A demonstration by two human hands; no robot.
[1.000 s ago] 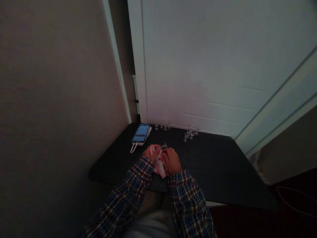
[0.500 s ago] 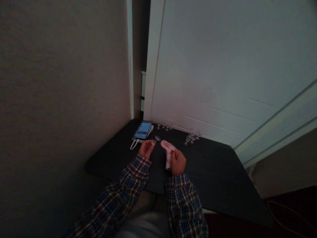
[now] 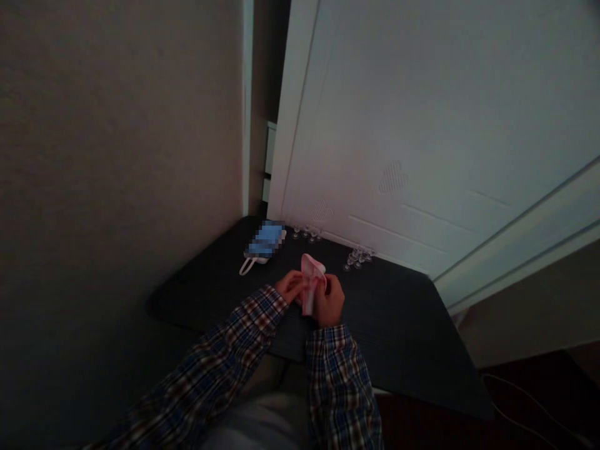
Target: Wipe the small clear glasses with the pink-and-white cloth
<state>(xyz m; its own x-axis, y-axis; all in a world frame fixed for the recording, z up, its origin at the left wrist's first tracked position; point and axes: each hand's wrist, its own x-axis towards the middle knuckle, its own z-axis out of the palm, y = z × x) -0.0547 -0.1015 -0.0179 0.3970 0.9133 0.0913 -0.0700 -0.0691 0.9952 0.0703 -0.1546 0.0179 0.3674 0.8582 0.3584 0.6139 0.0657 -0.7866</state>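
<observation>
One cloth [image 3: 309, 284], just below frame centre, over the desk [image 3: 398, 319] | left hand [image 3: 289, 286] pinching its left side | right hand [image 3: 330, 302] pinching its right | glasses [image 3: 359, 257] right of frame centre

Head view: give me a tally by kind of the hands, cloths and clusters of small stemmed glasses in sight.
Hands: 2 (left hand, right hand)
Pink-and-white cloth: 1
Glass clusters: 2 (left cluster, right cluster)
Total: 5
Single glasses are too small and overlapping to count reliably.
</observation>
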